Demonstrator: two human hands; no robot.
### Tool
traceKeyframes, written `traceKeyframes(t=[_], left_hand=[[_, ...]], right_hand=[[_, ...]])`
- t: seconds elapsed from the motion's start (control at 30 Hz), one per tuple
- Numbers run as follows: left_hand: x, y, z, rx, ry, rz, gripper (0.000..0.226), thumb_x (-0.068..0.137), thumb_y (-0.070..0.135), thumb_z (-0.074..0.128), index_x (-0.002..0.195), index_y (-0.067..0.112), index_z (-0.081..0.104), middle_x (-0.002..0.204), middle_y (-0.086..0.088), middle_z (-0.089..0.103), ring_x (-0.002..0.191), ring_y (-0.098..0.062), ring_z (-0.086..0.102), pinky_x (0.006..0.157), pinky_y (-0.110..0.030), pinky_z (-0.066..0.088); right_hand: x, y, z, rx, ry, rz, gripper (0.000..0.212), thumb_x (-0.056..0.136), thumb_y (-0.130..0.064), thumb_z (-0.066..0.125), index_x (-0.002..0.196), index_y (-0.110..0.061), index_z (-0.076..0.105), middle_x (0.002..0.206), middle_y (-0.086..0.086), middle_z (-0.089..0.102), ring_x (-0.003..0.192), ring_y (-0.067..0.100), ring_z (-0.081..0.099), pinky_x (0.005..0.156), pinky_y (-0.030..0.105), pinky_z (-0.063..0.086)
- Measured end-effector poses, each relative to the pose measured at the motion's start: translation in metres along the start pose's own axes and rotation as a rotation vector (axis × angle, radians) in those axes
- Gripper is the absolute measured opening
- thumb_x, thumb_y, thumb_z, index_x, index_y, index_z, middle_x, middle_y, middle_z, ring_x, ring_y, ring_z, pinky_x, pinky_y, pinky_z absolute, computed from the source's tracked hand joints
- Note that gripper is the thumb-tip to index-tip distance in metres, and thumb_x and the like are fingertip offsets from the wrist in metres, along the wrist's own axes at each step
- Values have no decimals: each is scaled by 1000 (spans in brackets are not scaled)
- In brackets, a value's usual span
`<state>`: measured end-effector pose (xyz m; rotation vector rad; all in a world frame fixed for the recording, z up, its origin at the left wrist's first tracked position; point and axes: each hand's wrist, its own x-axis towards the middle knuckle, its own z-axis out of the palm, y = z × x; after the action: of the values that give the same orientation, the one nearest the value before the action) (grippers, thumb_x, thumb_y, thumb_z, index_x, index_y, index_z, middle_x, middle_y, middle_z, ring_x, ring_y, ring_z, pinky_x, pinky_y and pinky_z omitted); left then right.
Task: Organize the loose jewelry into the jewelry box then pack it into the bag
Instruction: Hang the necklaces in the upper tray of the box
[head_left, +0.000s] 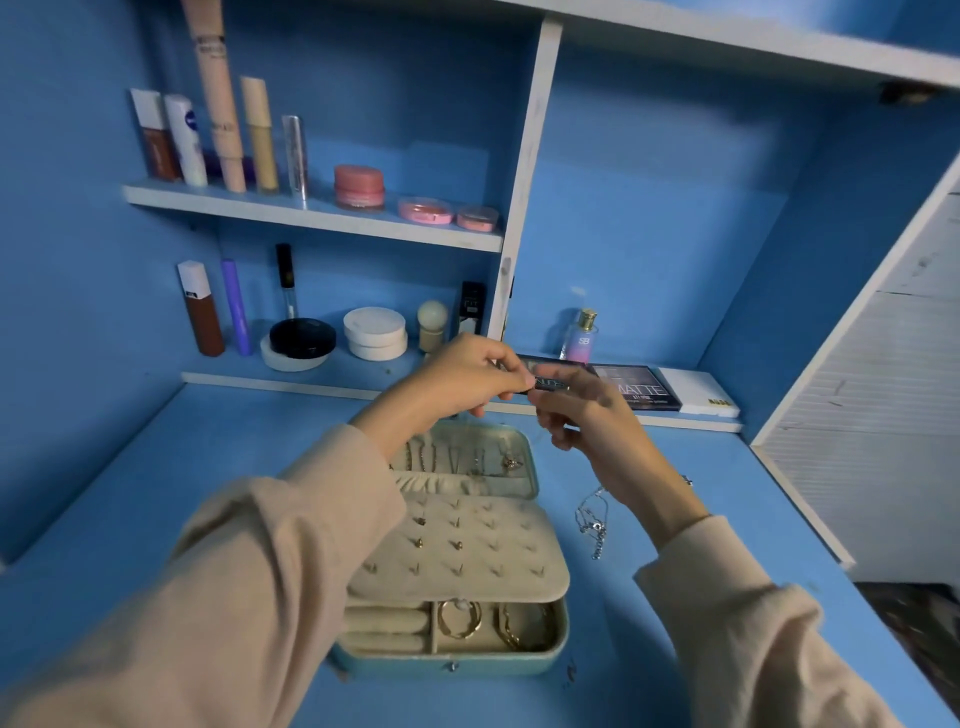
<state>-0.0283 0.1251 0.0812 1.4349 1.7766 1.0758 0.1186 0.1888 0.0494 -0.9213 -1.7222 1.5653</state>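
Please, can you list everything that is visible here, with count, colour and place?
jewelry box: 1, teal outside, cream inside, open, desk centre
hoops: gold, box front compartments
studs: gold, on box flap
chain: 1, silver, desk, right of box
cosmetics: many, mixed colours, two left shelves
perfume: 1, pink, back ledge
palettes: dark, back ledge
desk: 1, blue
left hand: 1, raised above box lid
right hand: 1, fingertips meeting left
sleeves: 2, beige

Both hands — left hand (470, 376), right hand (587, 410) — pinch together above the open jewelry box (457, 571); a silver chain (595, 519) lies on the bench (675, 649).
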Motion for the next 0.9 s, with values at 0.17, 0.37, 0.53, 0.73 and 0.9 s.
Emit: traceKeyframes(t=[0.17, 0.37, 0.53, 0.73, 0.9], left_hand=[[3, -8, -2, -21, 3, -17, 15, 88, 19, 65, 97, 7, 71, 69, 3, 60, 55, -11, 46, 50, -16, 44], [14, -37, 15, 254, 114, -42, 11, 88, 11, 63, 90, 7, 73, 68, 8, 61, 60, -2, 54, 54, -13, 43], [23, -52, 40, 502, 156, -88, 8, 87, 12, 65, 92, 10, 71, 101, -10, 66, 86, -24, 64, 75, -35, 53], [7, -46, 42, 748, 27, -37, 9, 90, 6, 56, 92, 6, 65, 99, -12, 54, 77, -21, 52, 62, -29, 39], [-3, -47, 32, 596, -79, -77, 14, 85, 3, 58, 96, 4, 67, 98, -9, 59, 81, -22, 59, 61, -27, 45]], right_hand=[[2, 6, -1, -8, 14, 14, 12, 88, -8, 58, 84, -4, 69, 65, 2, 63, 62, 13, 50, 59, 22, 39], [22, 25, 3, -494, 179, -121, 8, 83, -9, 66, 77, -9, 72, 52, -3, 57, 42, 2, 47, 49, 11, 37], [32, 39, 18, -999, 113, -210, 16, 81, -10, 58, 85, -15, 72, 74, 8, 62, 74, 26, 58, 60, 27, 40], [24, 41, 22, -1263, -22, -192, 18, 81, -11, 53, 91, -10, 68, 91, 14, 66, 89, 33, 58, 65, 31, 41], [13, 35, 14, -1313, -114, -162, 32, 79, -10, 52, 108, -15, 67, 98, 11, 66, 93, 32, 59, 75, 35, 50]])
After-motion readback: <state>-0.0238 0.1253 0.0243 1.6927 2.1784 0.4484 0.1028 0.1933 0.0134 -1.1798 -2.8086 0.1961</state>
